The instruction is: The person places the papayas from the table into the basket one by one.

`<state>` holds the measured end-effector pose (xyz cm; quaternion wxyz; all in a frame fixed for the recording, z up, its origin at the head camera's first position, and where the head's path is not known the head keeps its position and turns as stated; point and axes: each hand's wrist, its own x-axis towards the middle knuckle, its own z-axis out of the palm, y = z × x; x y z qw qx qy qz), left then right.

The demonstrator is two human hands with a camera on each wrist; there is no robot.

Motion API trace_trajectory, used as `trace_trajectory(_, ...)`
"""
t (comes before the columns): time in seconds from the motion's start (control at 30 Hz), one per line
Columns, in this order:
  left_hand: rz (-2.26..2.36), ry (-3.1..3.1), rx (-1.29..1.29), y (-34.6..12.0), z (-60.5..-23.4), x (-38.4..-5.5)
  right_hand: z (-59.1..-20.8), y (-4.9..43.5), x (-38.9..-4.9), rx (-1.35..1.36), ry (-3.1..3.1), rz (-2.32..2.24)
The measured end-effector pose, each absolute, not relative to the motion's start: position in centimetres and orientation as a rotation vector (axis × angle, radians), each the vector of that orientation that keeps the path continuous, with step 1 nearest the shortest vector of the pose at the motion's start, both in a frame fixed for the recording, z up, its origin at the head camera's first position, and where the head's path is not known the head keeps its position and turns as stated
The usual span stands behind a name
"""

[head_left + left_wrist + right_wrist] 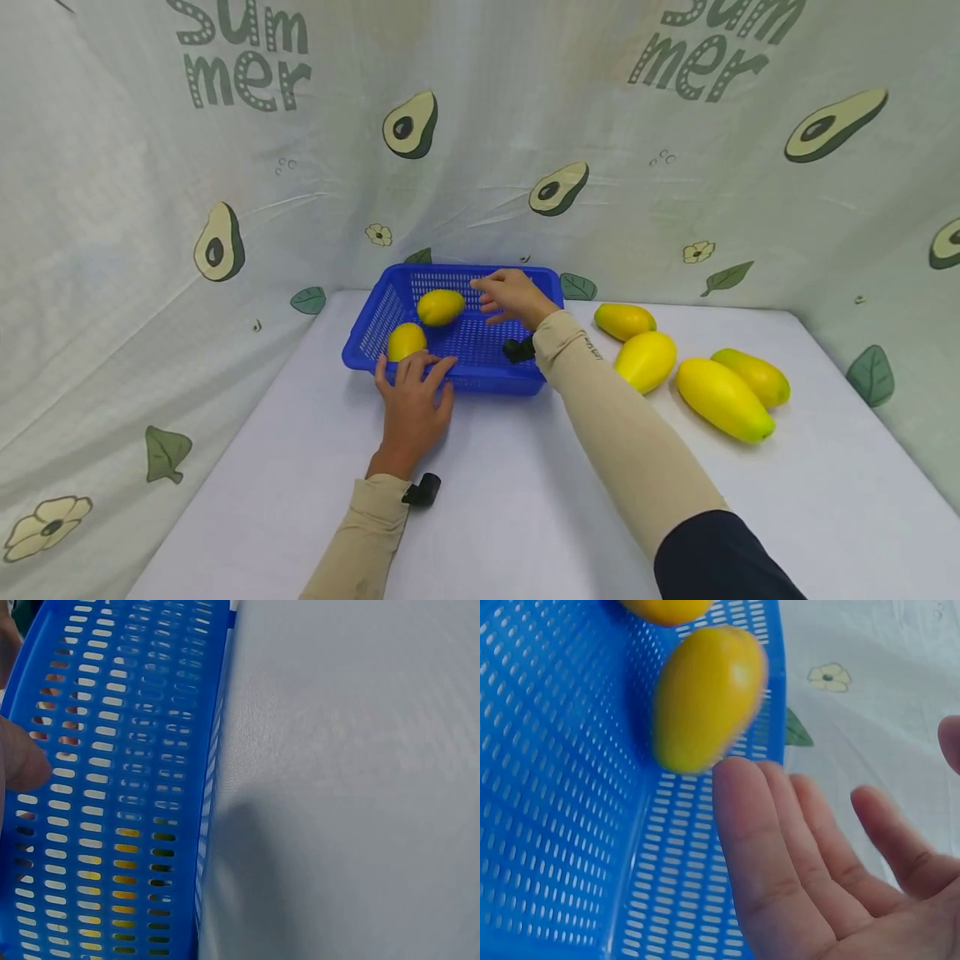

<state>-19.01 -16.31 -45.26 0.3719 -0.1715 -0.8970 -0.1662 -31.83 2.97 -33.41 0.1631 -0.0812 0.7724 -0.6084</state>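
A blue plastic basket (pixel 480 385) with slotted walls stands at the back of the table. Inside it, one yellow mango (pixel 441 307) lies near the back wall and a second mango (pixel 407 341) at the front left. My left hand (pixel 415 408) holds the near wall, its fingers over the rim and its thumb (pixel 26 761) against the outer slots. Above the basket's right half is my right hand (pixel 516 297), its palm bare and its fingers loosely extended. In the right wrist view its fingertips come close to a mango (pixel 710 699) in the basket.
Right of the basket lie several more yellow mangoes, among them a small one (pixel 625 321), a rounder one (pixel 647 362), and a large one (pixel 723 400) beside a greenish one (pixel 752 377). A printed cloth (pixel 480 117) hangs behind the white table (pixel 480 517).
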Motion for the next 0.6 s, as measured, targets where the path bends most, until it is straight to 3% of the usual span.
trace_trajectory(0.6, -0.434, -2.307, -0.436, -16.3, -45.6, -19.2, -34.0, 9.8, -29.2, -0.325, 2.319, -1.715)
